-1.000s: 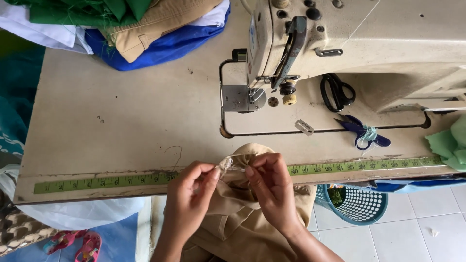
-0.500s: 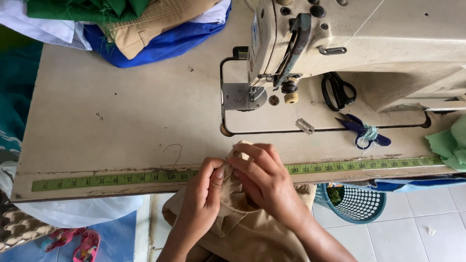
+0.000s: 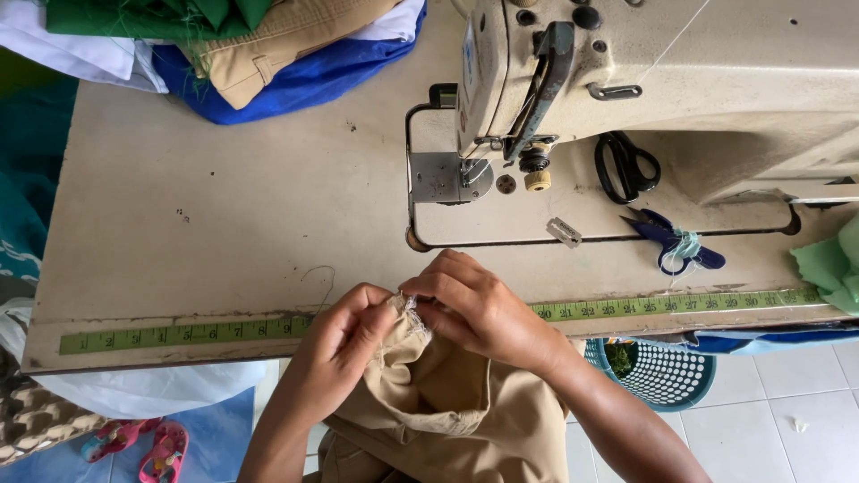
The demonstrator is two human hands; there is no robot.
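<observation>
Both my hands pinch a frayed edge of a tan fabric garment (image 3: pixel 447 402) at the front edge of the sewing table (image 3: pixel 224 233). My left hand (image 3: pixel 344 344) grips the cloth from the left, fingers curled around the hem. My right hand (image 3: pixel 483 309) lies over the cloth from the right, its fingertips meeting the left hand's at the frayed threads. The rest of the garment hangs down off the table toward my lap. The cream sewing machine (image 3: pixel 626 72) stands behind the hands, with its needle plate (image 3: pixel 447 177) a short way beyond them.
A green tape measure (image 3: pixel 179 333) runs along the table's front edge. Black scissors (image 3: pixel 625 165) and blue thread snips (image 3: pixel 673 243) lie on the machine bed. Folded cloth in green, tan, blue and white (image 3: pixel 242 45) is piled at back left. A teal basket (image 3: pixel 658 371) stands on the floor.
My hands have moved closer together on the tan fabric's edge, and the right hand now covers more of the cloth. The view has shifted slightly.
</observation>
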